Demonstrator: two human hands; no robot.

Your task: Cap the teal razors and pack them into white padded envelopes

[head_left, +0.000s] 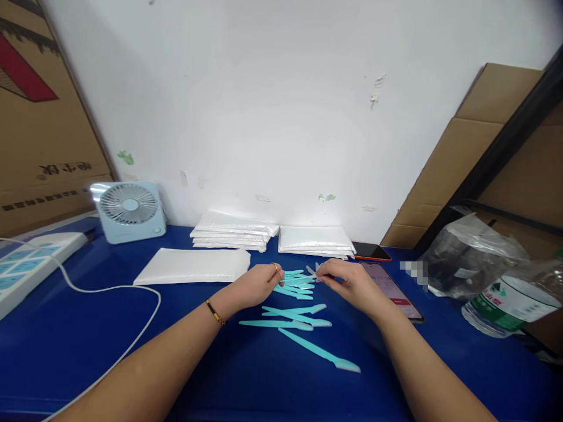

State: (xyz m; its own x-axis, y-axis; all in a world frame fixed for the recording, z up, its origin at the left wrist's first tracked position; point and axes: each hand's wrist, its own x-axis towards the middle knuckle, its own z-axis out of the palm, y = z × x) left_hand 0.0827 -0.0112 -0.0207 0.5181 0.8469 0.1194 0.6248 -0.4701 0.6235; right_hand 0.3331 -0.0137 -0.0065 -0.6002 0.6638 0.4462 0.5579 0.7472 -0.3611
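My left hand is closed in a pinch at the handle ends of a bunch of teal eyebrow razors, and one of them appears to be between its fingertips. Facing it from the right, my right hand pinches at small clear plastic blade covers; its fingers partly hide them. Closer to me, several more razors lie crossed on the blue tabletop. A single razor lies slanted nearest the front, its pale blade end pointing right.
White padded mailers are stacked in two piles by the wall, with another mailer to the left. Two phones lie right. A fan, power strip, cable, plastic bag and bottle flank the sides.
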